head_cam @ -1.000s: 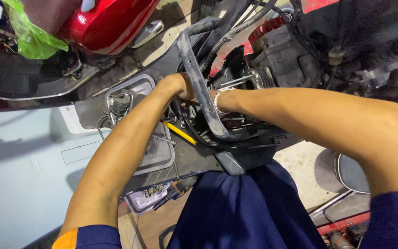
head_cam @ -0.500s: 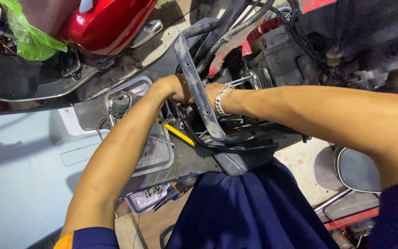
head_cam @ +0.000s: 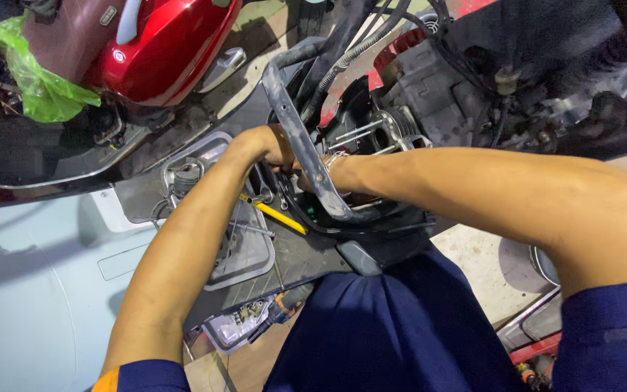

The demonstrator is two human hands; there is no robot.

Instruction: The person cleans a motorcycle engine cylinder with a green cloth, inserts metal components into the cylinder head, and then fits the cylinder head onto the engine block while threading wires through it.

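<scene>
Hands meet in the middle of the view, deep in the opened body of a scooter. The left hand (head_cam: 261, 145) reaches in from the near left, its knuckles up against the grey frame bar (head_cam: 300, 138) that curves from the far side down toward the person; the fingers curl under and behind the bar, so I cannot tell whether they grip anything. The right hand (head_cam: 313, 176) comes in from the right, mostly hidden behind the same bar, with a bracelet showing at the wrist; its fingers are out of sight too. Just near the hands a yellow-handled screwdriver (head_cam: 279, 217) lies on the dark floorboard panel (head_cam: 306, 254), beside a grey tray (head_cam: 244, 247) holding small metal parts. Farther right sits the engine (head_cam: 429, 94) with its ribbed cylinder. A red scooter body (head_cam: 161, 43) and a green plastic bag (head_cam: 41, 83) are at the far left.
</scene>
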